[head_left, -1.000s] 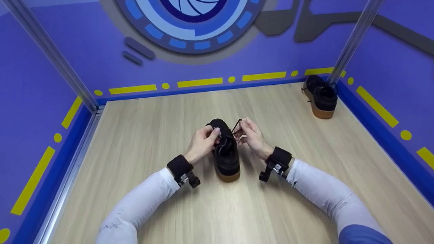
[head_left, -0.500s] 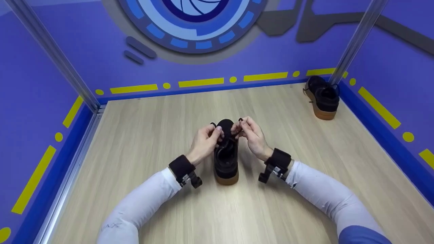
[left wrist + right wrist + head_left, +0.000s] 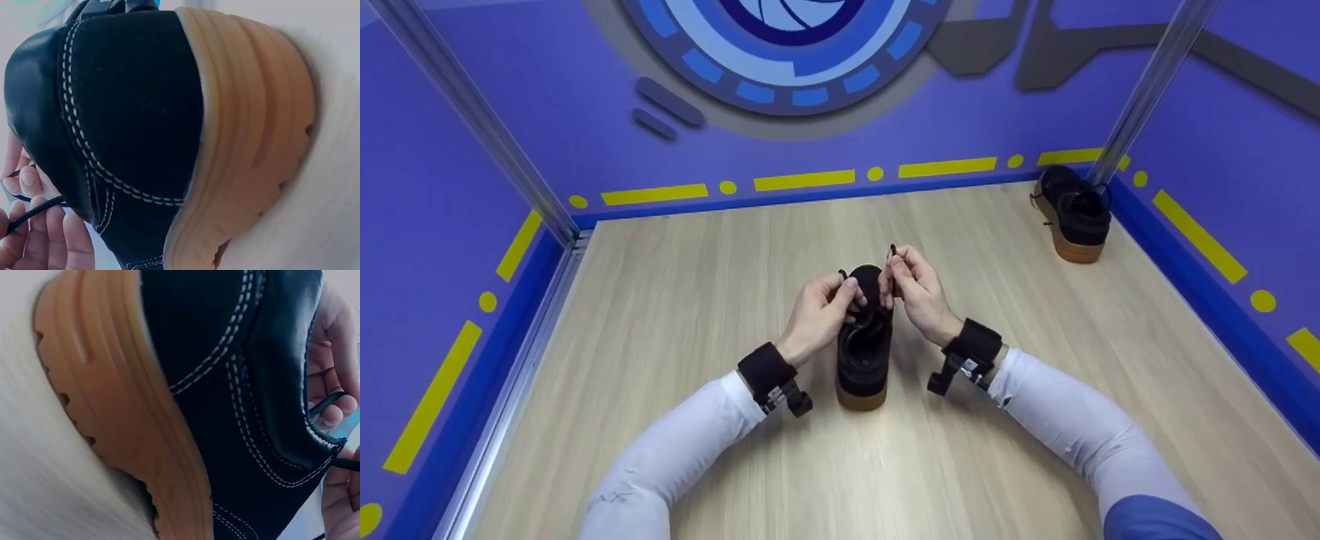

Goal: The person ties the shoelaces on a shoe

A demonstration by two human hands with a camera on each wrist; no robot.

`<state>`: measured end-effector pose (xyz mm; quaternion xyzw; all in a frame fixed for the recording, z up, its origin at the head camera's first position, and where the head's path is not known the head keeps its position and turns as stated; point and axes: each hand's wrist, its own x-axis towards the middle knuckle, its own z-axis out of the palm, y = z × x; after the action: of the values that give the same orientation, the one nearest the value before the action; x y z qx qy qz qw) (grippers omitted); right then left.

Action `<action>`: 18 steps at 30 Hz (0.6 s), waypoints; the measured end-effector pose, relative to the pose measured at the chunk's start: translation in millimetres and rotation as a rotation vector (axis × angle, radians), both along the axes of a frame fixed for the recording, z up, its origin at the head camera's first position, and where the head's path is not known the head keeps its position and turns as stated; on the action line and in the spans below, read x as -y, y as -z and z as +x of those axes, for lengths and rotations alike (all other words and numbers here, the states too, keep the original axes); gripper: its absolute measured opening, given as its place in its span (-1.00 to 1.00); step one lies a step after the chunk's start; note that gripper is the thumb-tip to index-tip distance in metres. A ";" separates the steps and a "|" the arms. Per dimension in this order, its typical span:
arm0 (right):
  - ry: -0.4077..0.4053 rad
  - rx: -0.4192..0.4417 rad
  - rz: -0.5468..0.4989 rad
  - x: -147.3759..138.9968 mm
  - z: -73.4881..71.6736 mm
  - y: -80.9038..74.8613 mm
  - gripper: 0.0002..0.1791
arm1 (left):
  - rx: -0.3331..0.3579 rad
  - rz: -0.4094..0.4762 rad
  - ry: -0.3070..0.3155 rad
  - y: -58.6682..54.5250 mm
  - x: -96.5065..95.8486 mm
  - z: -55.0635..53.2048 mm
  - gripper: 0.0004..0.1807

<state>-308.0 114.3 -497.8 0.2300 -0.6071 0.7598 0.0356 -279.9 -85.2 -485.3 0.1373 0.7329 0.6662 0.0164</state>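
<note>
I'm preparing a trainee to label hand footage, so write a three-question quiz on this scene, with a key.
1. True or false: the toe of the nearer shoe points toward the far wall.
2. What does the right hand pinch? A) a wrist strap B) a black lace C) a shoe heel
3. Where on the wooden surface does the second shoe stand?

Key: 1. True. 2. B. 3. Near the far right corner.

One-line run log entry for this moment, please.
left hand: pinches lace | right hand: pinches lace | near shoe: sole down on table | far shoe: back right corner
</note>
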 end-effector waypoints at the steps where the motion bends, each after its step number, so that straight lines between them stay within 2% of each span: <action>1: 0.005 0.005 -0.002 0.1 -0.2 -0.5 -0.79 | 0.004 0.009 0.003 -0.2 -0.3 0.4 -0.65; 11: 0.026 0.011 -0.001 -1.7 -2.7 -4.0 -0.77 | 0.002 0.045 0.030 -0.2 -4.5 2.1 -0.66; 18: 0.015 -0.015 0.057 -1.7 -0.8 -8.3 -0.80 | -0.001 0.065 0.025 -0.4 -7.5 2.2 -0.68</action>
<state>-308.8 116.0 -489.5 0.2320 -0.6298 0.7403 0.0390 -277.7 -77.7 -484.9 0.1473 0.7092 0.6891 0.0197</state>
